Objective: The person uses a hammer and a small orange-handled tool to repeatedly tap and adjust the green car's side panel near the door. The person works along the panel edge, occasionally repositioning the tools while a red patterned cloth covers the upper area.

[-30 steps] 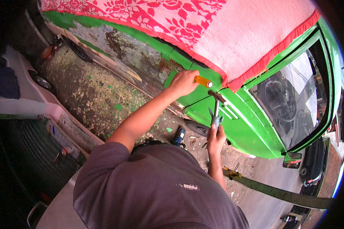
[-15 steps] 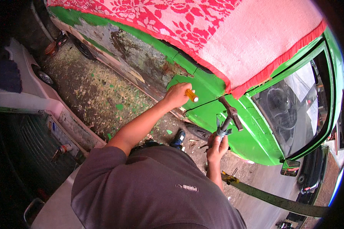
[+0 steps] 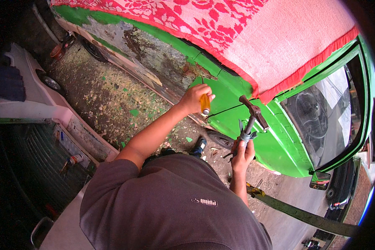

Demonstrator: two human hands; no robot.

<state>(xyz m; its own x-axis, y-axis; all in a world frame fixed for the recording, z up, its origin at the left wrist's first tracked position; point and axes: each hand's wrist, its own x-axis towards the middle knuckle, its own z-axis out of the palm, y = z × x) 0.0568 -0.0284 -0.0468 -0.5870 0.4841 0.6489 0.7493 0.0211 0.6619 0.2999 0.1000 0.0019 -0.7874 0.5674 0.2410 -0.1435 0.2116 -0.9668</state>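
Observation:
My left hand grips a screwdriver by its translucent yellow handle; the thin shaft points up at the edge of a rough, flaking patch on the green car body, though I cannot tell whether the tip touches it. My right hand holds a hammer upright, its handle wrapped in loose grey material, with the metal head in front of the green door, to the right of the screwdriver. A pink floral blanket drapes over the top of the car.
A pale car body with a dark open area stands at the left. Paint flakes cover the ground between the vehicles. A long dark beam runs at lower right. A door mirror juts out, with a dark vehicle beyond.
The screwdriver has turned in my left hand's grip so its handle end points down toward me. The hammer head has moved rightward, away from the screwdriver, and tilted.

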